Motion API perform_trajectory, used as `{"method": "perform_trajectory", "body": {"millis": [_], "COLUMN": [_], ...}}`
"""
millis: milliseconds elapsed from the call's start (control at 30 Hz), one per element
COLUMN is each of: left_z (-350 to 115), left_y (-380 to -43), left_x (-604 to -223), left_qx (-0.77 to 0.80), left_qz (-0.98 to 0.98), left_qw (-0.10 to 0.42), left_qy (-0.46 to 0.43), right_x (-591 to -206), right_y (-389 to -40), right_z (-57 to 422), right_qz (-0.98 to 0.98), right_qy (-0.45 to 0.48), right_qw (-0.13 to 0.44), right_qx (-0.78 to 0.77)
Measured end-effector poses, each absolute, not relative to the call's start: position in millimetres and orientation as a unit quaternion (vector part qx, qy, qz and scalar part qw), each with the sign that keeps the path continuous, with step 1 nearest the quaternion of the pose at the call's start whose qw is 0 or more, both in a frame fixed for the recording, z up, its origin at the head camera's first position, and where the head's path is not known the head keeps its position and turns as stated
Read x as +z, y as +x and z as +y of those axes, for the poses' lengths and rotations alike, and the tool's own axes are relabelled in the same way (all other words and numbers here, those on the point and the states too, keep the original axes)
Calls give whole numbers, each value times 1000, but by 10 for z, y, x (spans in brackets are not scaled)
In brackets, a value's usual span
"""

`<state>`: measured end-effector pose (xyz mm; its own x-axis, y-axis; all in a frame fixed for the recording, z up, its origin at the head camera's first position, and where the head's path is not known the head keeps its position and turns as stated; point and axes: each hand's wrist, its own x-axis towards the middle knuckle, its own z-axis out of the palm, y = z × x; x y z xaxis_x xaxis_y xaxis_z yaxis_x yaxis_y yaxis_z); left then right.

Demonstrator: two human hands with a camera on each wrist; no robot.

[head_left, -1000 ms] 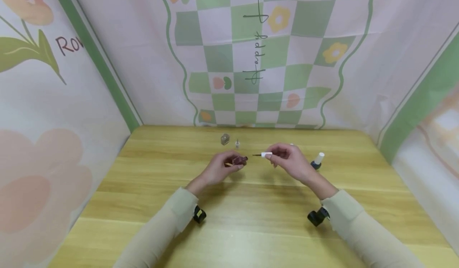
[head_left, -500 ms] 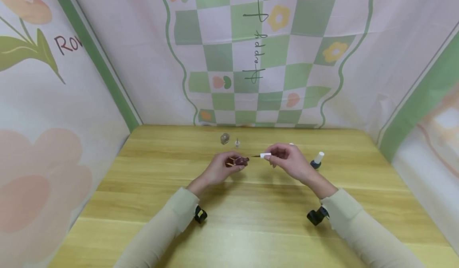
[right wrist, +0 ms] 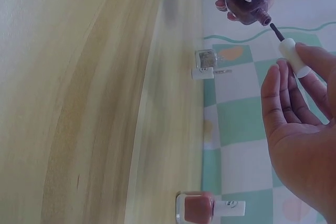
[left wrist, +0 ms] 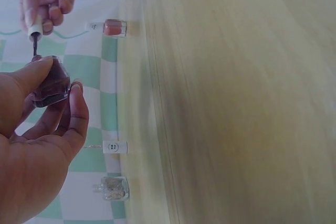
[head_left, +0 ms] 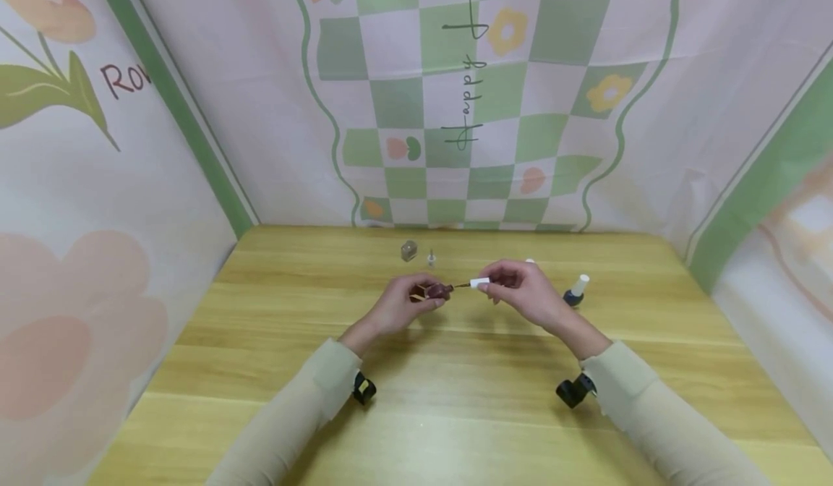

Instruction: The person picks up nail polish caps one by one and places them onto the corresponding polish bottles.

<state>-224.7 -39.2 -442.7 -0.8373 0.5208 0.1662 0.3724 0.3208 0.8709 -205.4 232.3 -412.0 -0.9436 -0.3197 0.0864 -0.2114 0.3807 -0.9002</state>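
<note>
My left hand (head_left: 393,307) grips a small dark maroon nail polish bottle (head_left: 437,291) between thumb and fingers, its neck tilted toward the right. In my right hand (head_left: 528,296), thumb and fingertips pinch the white nail polish cap (head_left: 480,283). From that cap a thin dark brush (head_left: 461,285) points left, its tip right at the bottle's mouth. The right wrist view shows the same brush (right wrist: 277,32) close to the open neck. Both hands are raised over the wooden table (head_left: 416,428).
Behind the left hand stand an uncapped glittery bottle (head_left: 408,251) and its white cap, brush upward (head_left: 431,259). To the right is a dark blue polish bottle (head_left: 574,297). A capped pinkish-red bottle (left wrist: 115,28) is mostly hidden behind the right hand in the head view.
The gap between brush and bottle has narrowed. The right hand's cap has come slightly left, and the maroon bottle has shifted slightly right, so the brush tip now meets the neck.
</note>
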Motion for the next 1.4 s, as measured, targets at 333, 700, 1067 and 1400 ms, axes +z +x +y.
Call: {"method": "perform_trajectory", "body": {"millis": [333, 700, 1067, 1400], "left_z": [-406, -402, -381, -370], "left_y": [-2252, -2255, -2248, -2239], "left_x": [-4434, -4440, -4473, -4466], "left_qx": [519, 511, 505, 506], "left_qz": [804, 806, 807, 806], "left_qw": [73, 71, 75, 79], "left_qy": [280, 291, 297, 297], "right_x": [-4142, -4147, -4186, -4186], "right_y": [-2066, -2069, -2060, -2053], "right_z": [2299, 2271, 2259, 2252], "right_qz": [833, 834, 833, 829], "right_qy": [-158, -161, -167, -179], "right_qw": [54, 53, 56, 53], "right_qx": [-527, -525, -525, -528]}}
